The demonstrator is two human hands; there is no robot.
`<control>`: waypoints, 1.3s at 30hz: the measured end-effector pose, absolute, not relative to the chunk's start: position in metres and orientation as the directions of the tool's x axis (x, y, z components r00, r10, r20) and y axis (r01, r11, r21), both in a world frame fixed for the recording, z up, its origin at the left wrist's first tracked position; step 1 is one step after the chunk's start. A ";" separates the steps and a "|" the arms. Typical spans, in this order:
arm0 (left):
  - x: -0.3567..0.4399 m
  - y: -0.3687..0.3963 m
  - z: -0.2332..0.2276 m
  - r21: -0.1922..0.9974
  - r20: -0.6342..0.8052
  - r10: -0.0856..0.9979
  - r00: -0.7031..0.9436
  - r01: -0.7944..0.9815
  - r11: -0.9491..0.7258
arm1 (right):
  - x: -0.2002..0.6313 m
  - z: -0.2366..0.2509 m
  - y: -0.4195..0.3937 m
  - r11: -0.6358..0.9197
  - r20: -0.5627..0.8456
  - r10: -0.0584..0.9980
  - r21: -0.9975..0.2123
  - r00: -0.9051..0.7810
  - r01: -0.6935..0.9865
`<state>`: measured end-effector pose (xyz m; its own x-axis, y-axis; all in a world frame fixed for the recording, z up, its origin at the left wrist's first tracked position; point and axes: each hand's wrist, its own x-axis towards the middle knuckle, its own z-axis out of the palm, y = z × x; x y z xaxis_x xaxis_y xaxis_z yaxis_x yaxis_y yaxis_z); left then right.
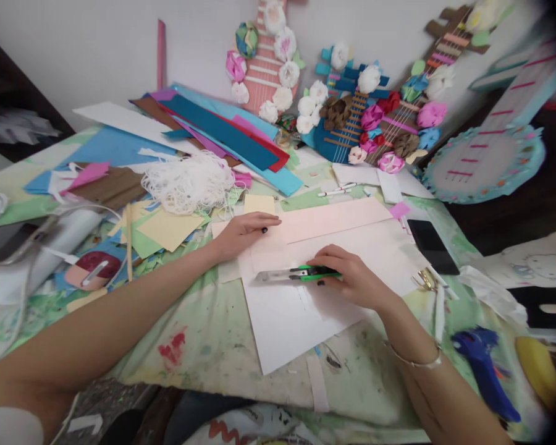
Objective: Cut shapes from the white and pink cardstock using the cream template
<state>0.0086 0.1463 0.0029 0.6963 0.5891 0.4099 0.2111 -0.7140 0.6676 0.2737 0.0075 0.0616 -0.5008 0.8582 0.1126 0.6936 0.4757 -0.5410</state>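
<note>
My right hand (pixel 347 275) grips a green and black utility knife (pixel 301 272), its blade extended to the left over a large white sheet (pixel 282 327). My left hand (pixel 246 233) lies flat with fingers stretched out, palm down, at the left end of a pale pink paper strip (pixel 338 220). Nothing shows in that hand. The strip rests along the upper part of the white sheet. A small yellow paper square (pixel 259 204) is just beyond my left fingers.
Left are a tangle of white string (pixel 189 184), yellow paper pieces (pixel 169 227) and coloured sheets (pixel 227 133). Right are a phone (pixel 432 247), a blue glue gun (pixel 484 368) and yellow tape (pixel 537 371). Flower-decorated paper guitars (pixel 347 117) lean along the wall.
</note>
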 end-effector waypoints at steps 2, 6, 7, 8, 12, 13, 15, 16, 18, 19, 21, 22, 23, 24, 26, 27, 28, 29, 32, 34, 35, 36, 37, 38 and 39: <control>0.005 0.150 0.002 0.682 0.417 0.672 0.612 0.279 -0.676 | 0.287 0.064 -0.002 0.450 0.162 0.885 -0.539 -0.436 0.712; -0.001 0.162 -0.002 0.643 0.390 0.764 0.513 0.442 -0.625 | 0.318 0.061 -0.020 0.330 0.255 0.942 -0.587 -0.218 0.739; -0.001 0.165 -0.003 0.619 0.375 0.770 0.516 0.480 -0.622 | 0.324 0.059 -0.024 0.314 0.289 0.943 -0.600 -0.166 0.736; -0.001 0.168 -0.004 0.590 0.357 0.774 0.523 0.517 -0.620 | 0.329 0.056 -0.026 0.289 0.307 0.945 -0.615 -0.115 0.733; 0.002 0.177 -0.001 0.470 0.247 0.798 0.549 0.652 -0.594 | 0.341 0.042 -0.029 0.220 0.349 0.935 -0.714 0.066 0.664; 0.003 0.179 0.002 0.444 0.211 0.806 0.552 0.681 -0.583 | 0.342 0.039 -0.029 0.210 0.347 0.933 -0.737 0.093 0.643; 0.005 0.183 0.009 0.403 0.127 0.819 0.560 0.725 -0.558 | 0.343 0.034 -0.029 0.198 0.344 0.930 -0.762 0.127 0.616; 0.006 0.184 0.013 0.391 0.076 0.821 0.565 0.741 -0.546 | 0.343 0.033 -0.029 0.192 0.341 0.930 -0.769 0.137 0.609; 0.007 0.187 0.021 0.384 -0.036 0.816 0.577 0.762 -0.522 | 0.342 0.032 -0.030 0.190 0.342 0.928 -0.780 0.151 0.596; 0.007 0.188 0.025 0.385 -0.094 0.807 0.583 0.769 -0.511 | 0.341 0.033 -0.031 0.195 0.344 0.926 -0.785 0.153 0.588; 0.008 0.190 0.032 0.388 -0.200 0.779 0.595 0.778 -0.494 | 0.339 0.034 -0.033 0.209 0.352 0.924 -0.792 0.150 0.573; 0.009 0.190 0.035 0.387 -0.242 0.762 0.600 0.780 -0.491 | 0.338 0.034 -0.033 0.215 0.356 0.923 -0.794 0.147 0.568; 0.010 0.191 0.038 0.384 -0.276 0.747 0.605 0.782 -0.491 | 0.337 0.035 -0.033 0.220 0.358 0.922 -0.796 0.146 0.564; 0.011 0.192 0.040 0.379 -0.300 0.735 0.609 0.783 -0.494 | 0.336 0.035 -0.034 0.224 0.361 0.921 -0.798 0.147 0.560; 0.016 0.194 0.045 0.363 -0.319 0.719 0.617 0.781 -0.508 | 0.335 0.036 -0.034 0.227 0.365 0.919 -0.800 0.150 0.555; 0.020 0.195 0.048 0.356 -0.318 0.714 0.624 0.776 -0.520 | 0.334 0.036 -0.034 0.228 0.367 0.918 -0.800 0.151 0.555; 0.024 0.197 0.050 0.352 -0.314 0.706 0.635 0.768 -0.535 | 0.334 0.036 -0.034 0.229 0.369 0.917 -0.798 0.151 0.557; 0.029 0.199 0.053 0.350 -0.307 0.695 0.650 0.756 -0.553 | 0.333 0.037 -0.034 0.230 0.370 0.917 -0.796 0.149 0.559; 0.044 0.209 0.059 0.356 -0.306 0.639 0.706 0.707 -0.611 | 0.333 0.039 -0.034 0.230 0.368 0.919 -0.795 0.145 0.562; 0.053 0.216 0.062 0.349 -0.346 0.589 0.731 0.683 -0.642 | 0.333 0.041 -0.034 0.232 0.372 0.916 -0.794 0.149 0.561; 0.056 0.220 0.063 0.342 -0.378 0.562 0.736 0.675 -0.654 | 0.334 0.041 -0.034 0.234 0.379 0.913 -0.792 0.153 0.563; 0.059 0.223 0.063 0.334 -0.412 0.534 0.738 0.668 -0.666 | 0.334 0.041 -0.034 0.235 0.384 0.910 -0.789 0.158 0.567; 0.061 0.226 0.063 0.328 -0.441 0.505 0.742 0.657 -0.679 | 0.335 0.041 -0.034 0.234 0.389 0.907 -0.785 0.163 0.574; 0.063 0.229 0.063 0.325 -0.463 0.477 0.747 0.644 -0.693 | 0.335 0.041 -0.034 0.230 0.391 0.905 -0.780 0.167 0.581; 0.064 0.231 0.063 0.325 -0.477 0.450 0.755 0.627 -0.708 | 0.336 0.041 -0.034 0.225 0.391 0.904 -0.777 0.171 0.588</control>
